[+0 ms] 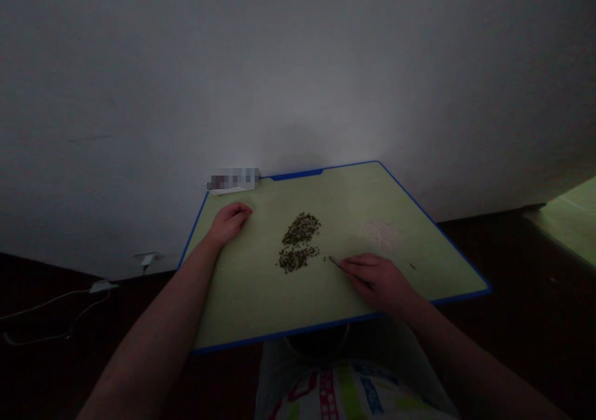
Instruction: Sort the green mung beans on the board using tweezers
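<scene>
The box (235, 181) sits at the far left corner of the tabletop (251, 311), probably put there to leave the middle free. Just nearer than the box, my left hand (229, 223) rests by the left edge with its fingers curled, I think as a prop for the arm and clear of the grains; I cannot tell whether that grip is closed on anything. The dark grains lie around the middle, the far pile (302, 229) bigger, the near pile (295, 259) just short of it, perhaps parted so fewer crowd together. A few strays lie to the right of the near pile. My right hand (379, 277) pinches the thin tool (334, 262) with its tip pointing left at the strays, a hold that seems to suit small pieces. Beyond this hand, toward the right edge, pale grains (382, 234) spread apart from the dark ones, likely against mixing. A dark sliver (412, 266) lies nearer the right edge.
</scene>
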Demonstrator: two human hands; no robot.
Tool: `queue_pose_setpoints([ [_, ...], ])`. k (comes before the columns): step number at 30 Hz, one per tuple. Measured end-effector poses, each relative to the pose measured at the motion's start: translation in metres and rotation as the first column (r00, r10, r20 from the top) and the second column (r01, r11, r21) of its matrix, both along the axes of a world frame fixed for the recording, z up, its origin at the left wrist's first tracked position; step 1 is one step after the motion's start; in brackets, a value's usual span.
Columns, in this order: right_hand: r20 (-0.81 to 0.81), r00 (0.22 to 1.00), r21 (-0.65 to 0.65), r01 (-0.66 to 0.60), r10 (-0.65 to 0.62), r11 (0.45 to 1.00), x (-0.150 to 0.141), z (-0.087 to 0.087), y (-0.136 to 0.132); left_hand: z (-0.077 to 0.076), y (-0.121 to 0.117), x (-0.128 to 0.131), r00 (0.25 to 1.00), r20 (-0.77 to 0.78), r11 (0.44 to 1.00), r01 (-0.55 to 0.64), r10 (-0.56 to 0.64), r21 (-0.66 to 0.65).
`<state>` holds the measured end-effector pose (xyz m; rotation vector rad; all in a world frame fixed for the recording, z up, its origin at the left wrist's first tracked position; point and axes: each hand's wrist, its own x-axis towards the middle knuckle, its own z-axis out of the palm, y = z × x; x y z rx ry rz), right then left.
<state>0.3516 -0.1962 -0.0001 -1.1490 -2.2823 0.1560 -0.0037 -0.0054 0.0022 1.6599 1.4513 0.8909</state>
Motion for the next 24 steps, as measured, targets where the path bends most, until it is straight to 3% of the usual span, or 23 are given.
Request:
queue_pose_setpoints([
  [24, 0.077, 0.989, -0.063, -0.124, 0.129, 0.99, -0.008, 0.001, -0.01, 0.001, 0.002, 0.001, 1.0, -0.018, 1.0, 0.001, -0.001, -0.003],
])
